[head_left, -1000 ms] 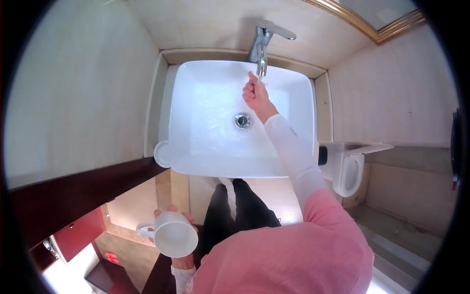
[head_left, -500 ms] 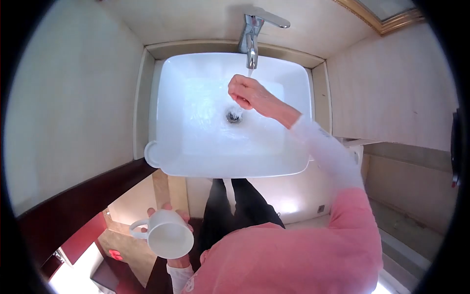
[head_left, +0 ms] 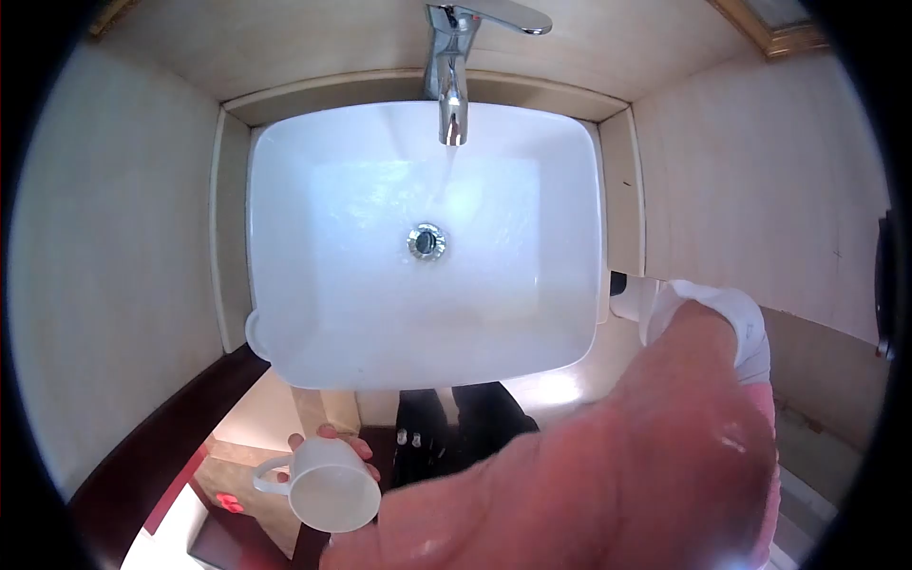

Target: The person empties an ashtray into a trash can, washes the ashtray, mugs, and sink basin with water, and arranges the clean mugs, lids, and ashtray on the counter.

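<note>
A white mug [head_left: 332, 486] is at the lower left, its mouth turned up towards me and its handle pointing left. My left hand [head_left: 357, 446] holds it from behind; only the fingertips show past its rim and side. Whatever is inside the mug cannot be made out. My right hand [head_left: 617, 456] is raised very near the camera at the lower right, large, wet-looking and blurred, with its fingers indistinct. Water runs thinly from the chrome faucet [head_left: 454, 104] into the white sink [head_left: 332, 351], around the round drain [head_left: 427, 242].
Walls close in on both sides of the sink, with a wooden ledge [head_left: 623, 195] at its right. A dark red counter edge [head_left: 161, 437] runs along the left. Red slippers [head_left: 229, 502] lie on the floor, and my dark trousers [head_left: 456, 427] show below the basin.
My right hand has left the water under the faucet and come up close to the camera. The left hand still holds the mug. The view has shifted slightly.
</note>
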The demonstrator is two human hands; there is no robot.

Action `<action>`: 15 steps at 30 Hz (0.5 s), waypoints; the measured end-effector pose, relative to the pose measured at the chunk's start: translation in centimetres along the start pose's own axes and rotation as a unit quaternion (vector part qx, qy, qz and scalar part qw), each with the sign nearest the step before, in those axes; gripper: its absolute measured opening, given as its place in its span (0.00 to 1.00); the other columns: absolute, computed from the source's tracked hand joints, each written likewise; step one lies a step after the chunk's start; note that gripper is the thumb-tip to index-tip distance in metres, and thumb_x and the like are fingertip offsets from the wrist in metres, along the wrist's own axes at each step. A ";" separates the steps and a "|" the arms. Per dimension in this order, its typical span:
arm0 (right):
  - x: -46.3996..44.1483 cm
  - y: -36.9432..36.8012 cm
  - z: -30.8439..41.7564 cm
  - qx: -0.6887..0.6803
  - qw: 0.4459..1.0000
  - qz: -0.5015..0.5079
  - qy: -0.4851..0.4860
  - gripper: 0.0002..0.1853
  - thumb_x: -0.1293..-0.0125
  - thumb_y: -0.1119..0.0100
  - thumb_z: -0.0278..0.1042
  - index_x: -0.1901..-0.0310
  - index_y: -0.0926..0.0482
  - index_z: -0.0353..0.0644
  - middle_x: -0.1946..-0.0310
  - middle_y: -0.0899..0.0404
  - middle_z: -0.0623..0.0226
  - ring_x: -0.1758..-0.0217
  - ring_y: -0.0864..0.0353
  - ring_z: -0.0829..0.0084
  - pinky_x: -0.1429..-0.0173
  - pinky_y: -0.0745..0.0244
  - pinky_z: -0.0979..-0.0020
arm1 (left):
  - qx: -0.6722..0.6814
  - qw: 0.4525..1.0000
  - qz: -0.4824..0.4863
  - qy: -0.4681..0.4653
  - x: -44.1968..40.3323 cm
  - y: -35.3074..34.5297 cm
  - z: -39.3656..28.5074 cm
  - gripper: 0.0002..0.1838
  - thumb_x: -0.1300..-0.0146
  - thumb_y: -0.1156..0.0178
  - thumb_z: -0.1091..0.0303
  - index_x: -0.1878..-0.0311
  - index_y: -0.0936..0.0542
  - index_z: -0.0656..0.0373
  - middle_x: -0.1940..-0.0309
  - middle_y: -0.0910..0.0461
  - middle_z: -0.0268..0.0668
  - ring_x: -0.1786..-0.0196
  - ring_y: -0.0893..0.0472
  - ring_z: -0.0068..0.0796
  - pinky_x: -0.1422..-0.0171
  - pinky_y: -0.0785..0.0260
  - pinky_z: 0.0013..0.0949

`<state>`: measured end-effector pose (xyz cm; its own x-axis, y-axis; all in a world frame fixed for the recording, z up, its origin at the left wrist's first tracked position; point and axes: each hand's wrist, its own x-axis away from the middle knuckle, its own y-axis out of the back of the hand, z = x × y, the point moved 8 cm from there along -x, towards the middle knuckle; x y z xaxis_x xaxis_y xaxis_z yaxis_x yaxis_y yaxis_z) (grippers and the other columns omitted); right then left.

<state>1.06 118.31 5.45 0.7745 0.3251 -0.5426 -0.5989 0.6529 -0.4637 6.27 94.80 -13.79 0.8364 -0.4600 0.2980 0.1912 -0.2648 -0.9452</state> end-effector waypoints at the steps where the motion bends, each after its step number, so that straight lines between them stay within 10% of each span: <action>1: 0.3 0.3 -0.3 -0.001 1.000 0.001 -0.006 0.13 0.45 0.33 0.36 0.61 0.19 0.39 0.61 0.19 0.62 0.56 0.23 0.66 0.53 0.28 0.67 | -0.003 0.999 -0.025 -0.020 0.1 0.9 0.3 0.27 0.33 0.49 0.42 0.38 0.35 0.48 0.42 0.35 0.53 0.51 0.27 0.68 0.65 0.19 0.58; 15: 2.4 1.5 -3.9 -0.031 0.997 0.014 -0.067 0.18 0.37 0.44 0.44 0.54 0.22 0.39 0.55 0.21 0.61 0.52 0.23 0.65 0.49 0.28 0.66 | -0.046 0.995 -0.060 -0.072 -0.2 2.9 0.9 0.27 0.32 0.49 0.44 0.39 0.33 0.52 0.45 0.35 0.52 0.53 0.29 0.63 0.67 0.19 0.55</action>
<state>1.18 117.42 0.75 0.7752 0.4337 -0.4593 -0.6287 0.6000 -0.4947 7.10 94.92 -16.72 0.8767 -0.2958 0.3793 0.2514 -0.3905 -0.8856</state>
